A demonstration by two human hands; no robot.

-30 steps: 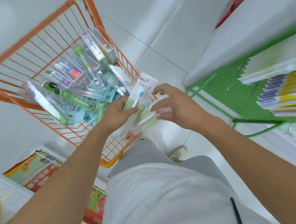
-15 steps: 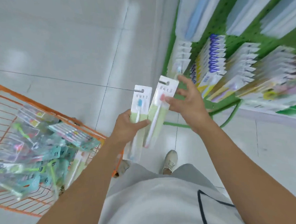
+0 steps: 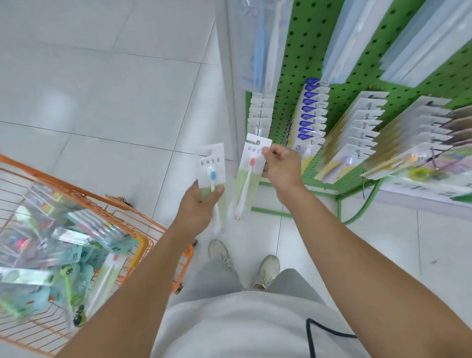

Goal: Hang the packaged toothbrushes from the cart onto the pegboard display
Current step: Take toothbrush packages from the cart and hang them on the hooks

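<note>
Two flat carded toothbrush packs, one per hand

The right hand (image 3: 282,166) pinches the pink-brush pack (image 3: 249,175), now lifted apart toward the perforated green pegboard (image 3: 342,91); beside it, the left hand (image 3: 199,205) grips the blue-brush pack (image 3: 211,166), the orange wire cart (image 3: 139,236) behind.

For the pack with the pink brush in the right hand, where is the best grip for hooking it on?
Pinch the pink-brush pack at the side edge of its upper card, coming from the right, as the right hand does. That likely works best: the punched hole at the top centre stays uncovered and faces the peg, while the long brush end hangs free below.
</note>
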